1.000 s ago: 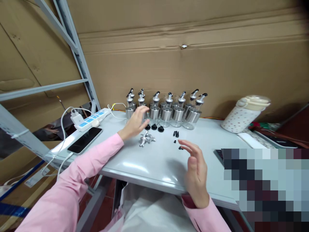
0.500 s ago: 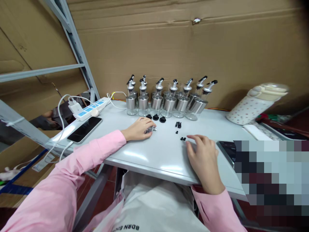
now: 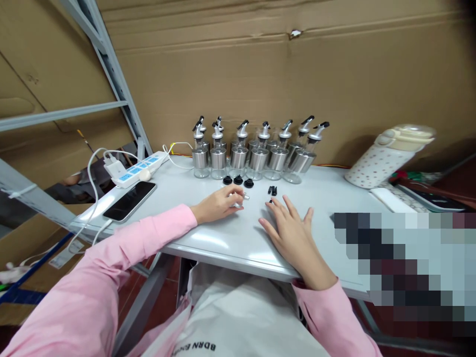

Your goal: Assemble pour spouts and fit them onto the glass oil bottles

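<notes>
left hand [image 3: 217,204] curled over a silver piece [image 3: 246,197], mid-counter [image 3: 230,239], near side of the black stoppers [image 3: 248,183]; i cannot tell whether its grip pinches. right hand [image 3: 293,235] spread, fingertips at a small black plug [image 3: 270,201]. in my judgement, pieces this small want a light fingertip pinch, clear of the black clips [image 3: 274,190] beyond.

The far bottles [image 3: 238,158] look like clear glass banded in satiny metal; the silvery part [image 3: 246,197] nearer has a metallic sheen. The tabletop [image 3: 230,238] is smooth and glossy, the far cardboard [image 3: 223,84] matt and creased, the near pink sleeves [image 3: 145,229] matt cloth.
</notes>
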Motion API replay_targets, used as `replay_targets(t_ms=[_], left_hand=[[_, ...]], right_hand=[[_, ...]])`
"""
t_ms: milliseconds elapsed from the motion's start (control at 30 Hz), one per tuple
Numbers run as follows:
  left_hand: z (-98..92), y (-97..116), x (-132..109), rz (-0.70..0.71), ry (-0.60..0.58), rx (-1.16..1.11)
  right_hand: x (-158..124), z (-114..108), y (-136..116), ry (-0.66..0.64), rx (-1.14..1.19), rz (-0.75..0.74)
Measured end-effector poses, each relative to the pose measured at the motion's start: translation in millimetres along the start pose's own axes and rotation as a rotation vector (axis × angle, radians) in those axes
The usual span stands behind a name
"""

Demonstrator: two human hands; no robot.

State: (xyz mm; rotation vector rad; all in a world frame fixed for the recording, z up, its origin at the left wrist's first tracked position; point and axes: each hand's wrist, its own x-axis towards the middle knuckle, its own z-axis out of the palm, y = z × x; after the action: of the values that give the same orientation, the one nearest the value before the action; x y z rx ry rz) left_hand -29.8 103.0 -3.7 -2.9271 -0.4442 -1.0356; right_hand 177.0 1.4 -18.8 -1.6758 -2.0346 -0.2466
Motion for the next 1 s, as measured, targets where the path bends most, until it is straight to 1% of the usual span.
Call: replay_targets(t_ms=[100, 200, 400, 600, 833, 1000], left_hand=[[2.0, 2.5, 0.1, 0.046, 0.024, -0.028], [1.3, 3.4, 1.1, 0.065, 0.043, -0.004], [-0.9, 4.2, 2.2, 0.065, 0.022, 0.043], [0.1, 5.0, 1.4, 0.011, 0.037, 0.005], [1.8, 2.7, -0.1, 0.021, -0.006, -0.017], [1.3, 5.8, 1.8, 0.085, -0.018, -0.026]], right_hand=[[2.8, 0.1, -1.7, -0.003, -0.002, 0.021], [4.3, 1.1, -2.4, -0.019, 0.008, 0.029], [3.2, 0.3, -3.2, -0.028, 0.065, 0.037], [-0.2, 1.9, -2.1, -0.003, 0.148, -0.049], [-3.2, 2.4, 0.9, 0.077, 0.233, -0.134], [-2.7, 4.4, 2.2, 0.109, 0.220, -0.176]])
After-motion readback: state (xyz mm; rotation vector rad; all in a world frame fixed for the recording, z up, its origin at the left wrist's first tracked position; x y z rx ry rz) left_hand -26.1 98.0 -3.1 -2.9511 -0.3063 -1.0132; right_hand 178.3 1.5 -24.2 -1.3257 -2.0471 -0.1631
